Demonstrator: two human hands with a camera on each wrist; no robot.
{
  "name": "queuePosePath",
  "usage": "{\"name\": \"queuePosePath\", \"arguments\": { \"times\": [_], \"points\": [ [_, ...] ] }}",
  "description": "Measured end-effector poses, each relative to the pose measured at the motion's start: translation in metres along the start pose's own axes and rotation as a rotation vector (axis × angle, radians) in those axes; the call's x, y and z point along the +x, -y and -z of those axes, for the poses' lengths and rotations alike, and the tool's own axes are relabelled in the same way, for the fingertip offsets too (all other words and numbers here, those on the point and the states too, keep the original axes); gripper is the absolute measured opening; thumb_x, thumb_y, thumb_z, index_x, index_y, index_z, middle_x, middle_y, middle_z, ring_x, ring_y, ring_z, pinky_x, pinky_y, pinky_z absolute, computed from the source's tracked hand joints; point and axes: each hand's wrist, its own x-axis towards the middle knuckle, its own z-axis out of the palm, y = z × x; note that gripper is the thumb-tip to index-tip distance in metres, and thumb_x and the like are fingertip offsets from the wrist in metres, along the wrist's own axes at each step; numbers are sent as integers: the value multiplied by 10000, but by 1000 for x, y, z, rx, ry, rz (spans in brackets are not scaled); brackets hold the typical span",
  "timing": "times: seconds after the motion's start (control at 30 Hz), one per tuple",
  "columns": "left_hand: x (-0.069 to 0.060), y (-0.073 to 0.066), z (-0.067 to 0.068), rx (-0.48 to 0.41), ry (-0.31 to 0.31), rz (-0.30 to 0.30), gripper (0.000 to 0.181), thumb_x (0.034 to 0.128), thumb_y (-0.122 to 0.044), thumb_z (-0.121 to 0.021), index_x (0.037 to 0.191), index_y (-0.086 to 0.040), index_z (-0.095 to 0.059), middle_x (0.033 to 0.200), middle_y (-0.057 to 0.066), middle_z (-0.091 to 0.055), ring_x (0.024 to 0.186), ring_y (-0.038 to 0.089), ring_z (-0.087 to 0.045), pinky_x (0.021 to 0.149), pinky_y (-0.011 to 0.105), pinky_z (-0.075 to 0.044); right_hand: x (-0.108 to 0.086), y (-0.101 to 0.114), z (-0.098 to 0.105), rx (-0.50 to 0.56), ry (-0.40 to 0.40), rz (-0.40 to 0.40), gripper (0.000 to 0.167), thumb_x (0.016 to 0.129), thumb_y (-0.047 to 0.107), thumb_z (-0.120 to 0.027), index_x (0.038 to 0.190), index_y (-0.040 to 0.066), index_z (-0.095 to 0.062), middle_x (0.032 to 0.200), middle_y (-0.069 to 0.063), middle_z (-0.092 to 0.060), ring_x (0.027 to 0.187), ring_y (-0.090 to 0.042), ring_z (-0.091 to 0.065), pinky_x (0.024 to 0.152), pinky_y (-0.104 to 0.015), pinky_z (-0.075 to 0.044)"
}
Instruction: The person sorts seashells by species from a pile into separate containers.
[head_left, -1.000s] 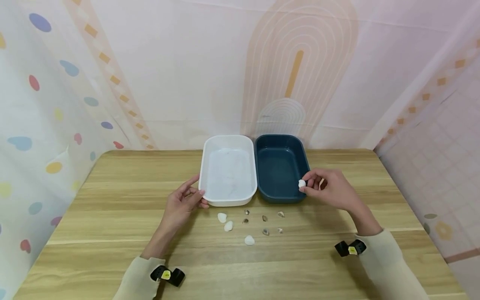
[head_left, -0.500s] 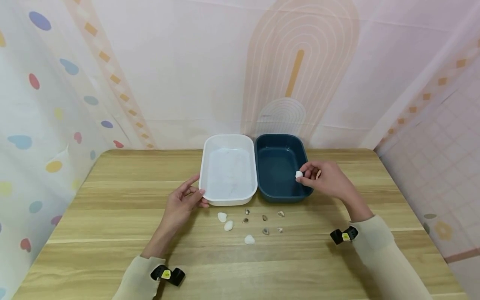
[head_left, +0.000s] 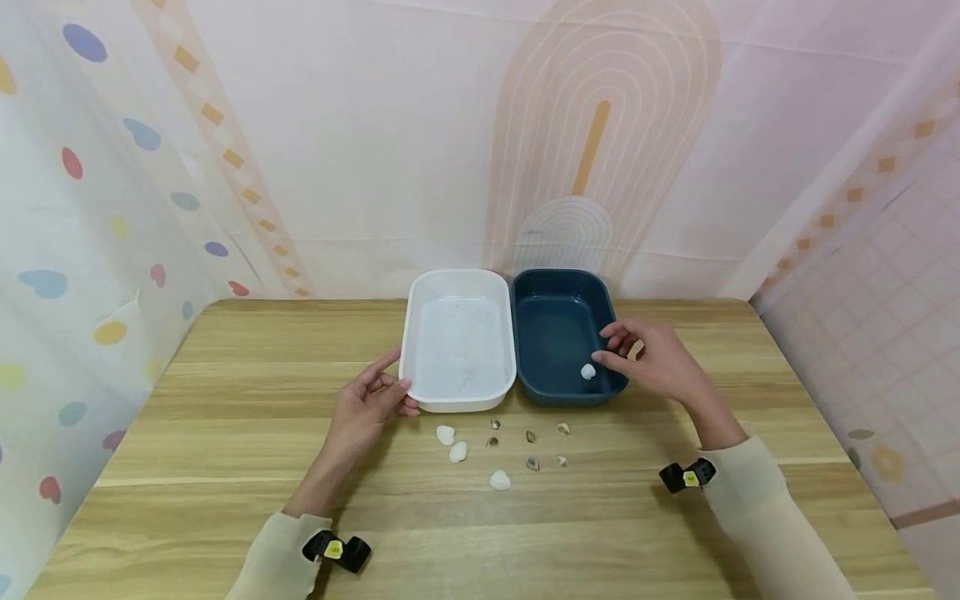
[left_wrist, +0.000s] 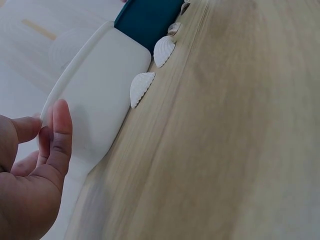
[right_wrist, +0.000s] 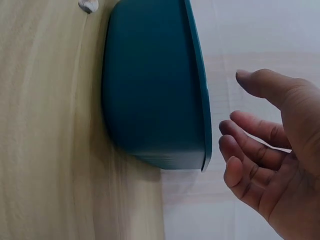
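Observation:
A white seashell point(head_left: 588, 372) is within the dark blue tray point(head_left: 564, 398), near its front right side; whether it touches the bottom I cannot tell. Above that tray's right rim is my right hand point(head_left: 647, 357), with thumb and fingers apart and nothing between them, as the right wrist view also shows. My left hand point(head_left: 367, 403) pinches the front left corner of the white tray point(head_left: 459, 404), thumb at the rim and fingers along the outside wall point(left_wrist: 100, 95). White shells point(head_left: 458, 452) and small brown-grey shells point(head_left: 532, 463) lie on the table before the trays.
Both trays stand side by side at the back of the wooden table point(head_left: 480, 550). Behind them hangs a patterned curtain point(head_left: 375, 150), with more cloth at both sides. One more white shell point(head_left: 500, 480) lies closest to the table's front.
My right hand moved left and slightly away over the blue tray, then let go of the white shell, which is now lower, inside the tray. The left hand stays on the white tray.

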Motion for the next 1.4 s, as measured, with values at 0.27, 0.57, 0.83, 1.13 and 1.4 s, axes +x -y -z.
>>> {"name": "queuePosePath", "arguments": {
  "times": [0.27, 0.57, 0.83, 1.13, 1.4],
  "points": [
    [-1, 2, 2, -3, 20, -20, 593, 1018, -27, -616, 1563, -24, -384, 907, 15, -646, 745, 113, -735, 770, 281, -684, -16, 7, -4, 39, -18, 28, 361, 908, 236, -804, 1220, 87, -700, 954, -7, -704, 827, -156, -632, 627, -266, -572],
    [-3, 1, 4, 14, 12, -9, 596, 1023, -53, -620, 1570, -55, -385, 919, 15, -651, 761, 123, -739, 784, 295, -685, -31, 18, -9, 90, 34, 34, 403, 916, 245, -797, 1274, 105, -675, 1006, -44, -711, 852, -135, -620, 653, -254, -580],
    [0, -1, -1, -1, 13, -22, 601, 1017, -38, -622, 1568, -37, -381, 916, 18, -648, 761, 120, -736, 783, 292, -685, -40, 23, -12, 87, 69, 89, 411, 899, 223, -816, 1267, 101, -678, 970, 16, -705, 815, -103, -620, 636, -230, -579],
    [2, -1, -2, -21, 8, -11, 575, 1022, -11, -599, 1559, -38, -394, 917, 19, -639, 754, 115, -731, 777, 278, -683, -51, 28, -21, 113, 147, 140, 447, 899, 208, -814, 1300, 100, -650, 907, 101, -700, 741, -30, -600, 576, -195, -557],
    [2, -1, -3, -27, -2, -6, 572, 1022, -5, -596, 1558, -41, -400, 909, 15, -639, 749, 117, -730, 773, 282, -683, -58, 29, -35, 161, 245, 157, 432, 925, 213, -788, 1313, 94, -639, 898, 120, -714, 749, -8, -611, 572, -207, -566]
  ]
}}
